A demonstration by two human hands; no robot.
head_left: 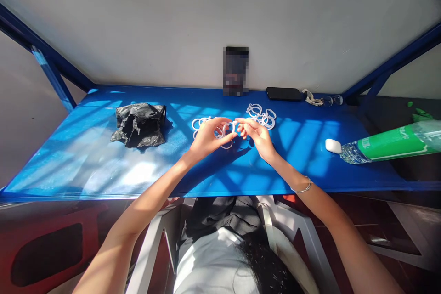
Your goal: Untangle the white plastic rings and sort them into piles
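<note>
My left hand (206, 139) is closed, thumb and fingers curved around a white curtain ring (224, 129) held just above the table. At the ring's right side, the index fingertip of my right hand (257, 137) touches its small end, with the fingers bent together. Beneath and behind my left hand lies a pile of white rings (197, 123), partly hidden by the hand. A second group of white rings (268, 119) rests beyond my right hand. Both hands are over the blue table (206, 179).
To the left sits a crumpled black plastic bag (141, 124), its mouth open. A blurred phone-like device (235, 71) leans on the wall. A black phone (283, 94), a watch (313, 98), glasses (331, 100), a white case (333, 145) and a green-labelled bottle (392, 142) are to the right.
</note>
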